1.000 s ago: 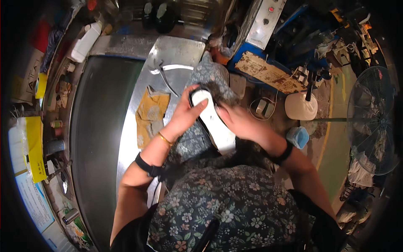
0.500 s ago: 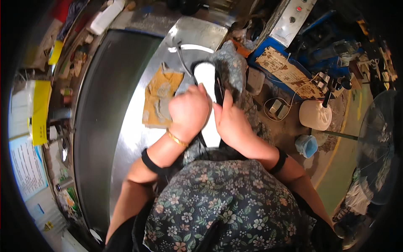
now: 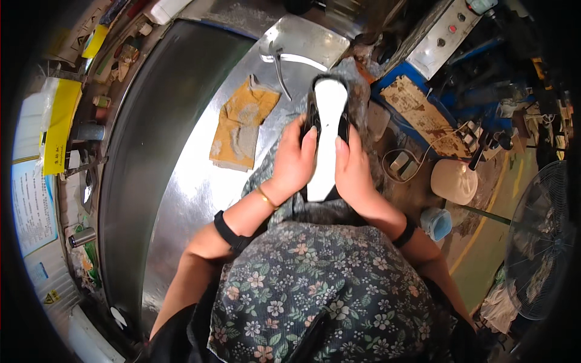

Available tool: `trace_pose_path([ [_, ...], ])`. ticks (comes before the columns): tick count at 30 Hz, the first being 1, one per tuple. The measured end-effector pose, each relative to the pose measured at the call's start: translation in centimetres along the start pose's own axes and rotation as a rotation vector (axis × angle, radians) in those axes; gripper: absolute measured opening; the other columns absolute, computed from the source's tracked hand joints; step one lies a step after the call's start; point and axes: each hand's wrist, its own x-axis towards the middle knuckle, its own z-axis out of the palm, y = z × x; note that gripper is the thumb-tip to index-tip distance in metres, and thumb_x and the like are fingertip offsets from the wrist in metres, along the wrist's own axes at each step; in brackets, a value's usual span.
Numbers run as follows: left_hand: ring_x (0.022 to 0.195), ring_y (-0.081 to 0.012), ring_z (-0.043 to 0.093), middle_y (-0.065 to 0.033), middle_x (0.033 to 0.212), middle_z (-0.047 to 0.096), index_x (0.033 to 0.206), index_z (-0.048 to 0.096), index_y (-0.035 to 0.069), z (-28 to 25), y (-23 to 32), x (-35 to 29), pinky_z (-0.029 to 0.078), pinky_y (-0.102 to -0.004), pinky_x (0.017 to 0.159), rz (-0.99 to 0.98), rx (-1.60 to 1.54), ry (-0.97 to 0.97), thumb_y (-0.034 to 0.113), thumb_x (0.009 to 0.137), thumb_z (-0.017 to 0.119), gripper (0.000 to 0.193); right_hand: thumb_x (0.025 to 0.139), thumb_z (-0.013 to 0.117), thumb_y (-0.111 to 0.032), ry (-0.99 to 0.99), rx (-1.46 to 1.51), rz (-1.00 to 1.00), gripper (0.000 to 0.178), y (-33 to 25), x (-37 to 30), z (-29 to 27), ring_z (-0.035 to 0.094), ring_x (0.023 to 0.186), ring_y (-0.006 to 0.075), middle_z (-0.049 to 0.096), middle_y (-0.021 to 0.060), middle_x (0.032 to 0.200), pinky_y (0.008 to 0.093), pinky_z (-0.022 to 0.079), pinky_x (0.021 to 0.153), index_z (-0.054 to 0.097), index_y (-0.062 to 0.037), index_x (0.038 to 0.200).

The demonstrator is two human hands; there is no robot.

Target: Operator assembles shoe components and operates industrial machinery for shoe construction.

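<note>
A black shoe (image 3: 328, 136) lies bottom up before me, its long white underside facing me and its broad end away from me. My left hand (image 3: 295, 156) grips its left side, the thumb lying along the edge of the white face. On the opposite side my right hand (image 3: 354, 166) is closed round it in the same way. The dark sides of the shoe are mostly hidden behind my fingers. Left of it, a yellow-and-grey work glove or cloth (image 3: 242, 124) rests on the metal table (image 3: 187, 181). Beyond that is a curved metal hand tool (image 3: 279, 69).
A dark conveyor belt (image 3: 145, 157) runs along the table's left side. To the right stand a blue machine with a worn panel (image 3: 417, 112), a whitish plastic jug (image 3: 454, 180), a blue-lined bin (image 3: 437, 222) and a large fan (image 3: 538, 242). Grey patterned fabric (image 3: 263, 172) lies beneath the shoe.
My left hand was a fist over the white underside; it now holds the shoe's left side, thumb along the edge. The shoe appears a little farther right in view, partly because the view has shifted.
</note>
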Motion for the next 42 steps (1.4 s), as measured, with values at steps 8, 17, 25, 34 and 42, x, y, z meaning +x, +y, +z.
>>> trace_pose_path([
  [8,0.104,-0.0182,0.062,-0.0097,0.112,0.067,0.123,0.061,0.002,-1.1,2.0,9.6,0.045,-0.0308,0.098,-0.517,-0.844,-0.317,0.056,0.104,0.03,0.065,0.104,0.037,-0.05,-0.175,0.472,0.525,0.06,0.2,8.9,-3.9,0.057,0.062,0.0119,0.067,0.0083,0.088,0.0263,0.044,0.051,0.061,0.004,0.113],
  [17,0.092,-0.0465,0.062,-0.0291,0.096,0.066,0.102,0.062,-0.005,-0.2,0.7,10.2,0.046,-0.0483,0.085,-0.154,0.0,-0.109,0.038,0.103,0.034,0.051,0.101,0.047,-0.03,0.006,-0.534,-0.178,0.031,-1.1,13.9,1.1,0.063,0.089,0.043,0.066,0.0229,0.089,0.049,0.049,0.075,0.059,-0.002,0.096],
  [25,0.081,-0.0168,0.064,-0.0044,0.085,0.067,0.095,0.066,0.007,-3.7,-2.9,6.9,0.052,-0.0304,0.074,-0.394,-1.313,0.096,0.032,0.094,0.056,0.026,0.102,0.05,-0.014,-0.254,0.311,0.421,0.027,-3.4,7.9,0.9,0.058,0.102,0.0193,0.061,0.0097,0.11,0.0326,0.046,0.091,0.055,0.0034,0.123],
  [34,0.093,-0.0226,0.062,-0.0078,0.095,0.067,0.106,0.064,0.005,-5.7,1.2,3.3,0.05,-0.038,0.087,-0.633,-1.291,0.45,0.035,0.096,0.054,0.033,0.072,0.083,-0.024,-0.448,-0.148,-0.323,0.08,-3.2,1.8,-2.2,0.041,0.133,0.0391,0.035,0.0239,0.148,0.0462,0.036,0.109,0.049,-0.0099,0.142],
  [42,0.101,-0.0113,0.058,-0.0048,0.11,0.064,0.124,0.06,0.0,-5.7,-2.7,-0.6,0.046,-0.0267,0.091,-0.365,-0.581,-0.09,0.015,0.096,0.061,0.032,0.081,0.073,-0.003,-0.179,0.791,0.491,0.073,-1.6,-4.0,-10.7,0.047,0.128,0.0158,0.047,0.0096,0.145,0.0299,0.037,0.107,0.041,0.0002,0.147],
])
